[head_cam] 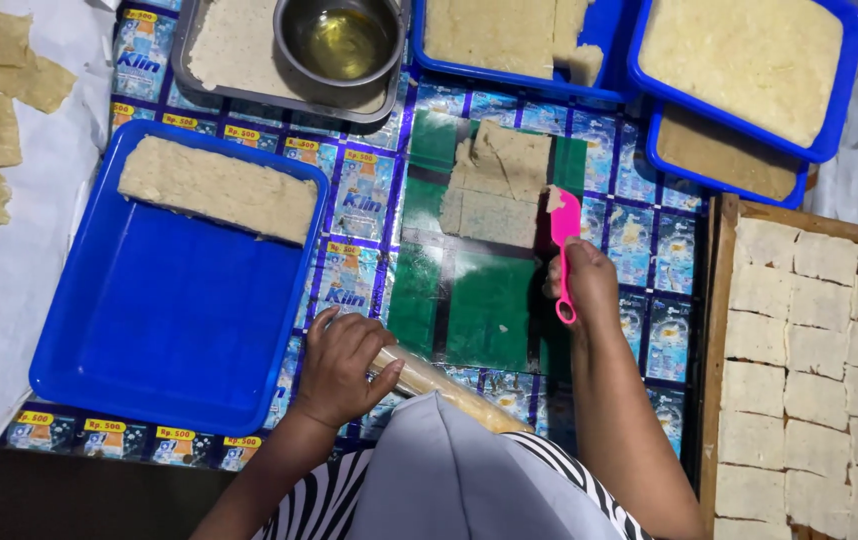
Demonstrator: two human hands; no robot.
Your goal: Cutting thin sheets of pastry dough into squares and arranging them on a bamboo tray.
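Gripping the pink scraper (563, 240) in the closed right hand (589, 285), its blade at the dough slab (497, 185) on the green surface (489, 300); left hand (339, 365) clasps the rolling pin (449, 385). Sliding the blade flat underneath seems wisest.

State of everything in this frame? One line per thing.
left hand: gripping rolling pin, lying flat
right hand: holding pink scraper, blade at dough
dough sheet: flattened, partly cut, on green mat
blue tray: mostly bare, one dough slab
metal bowl: holds oil
wooden tray: filled with cut squares
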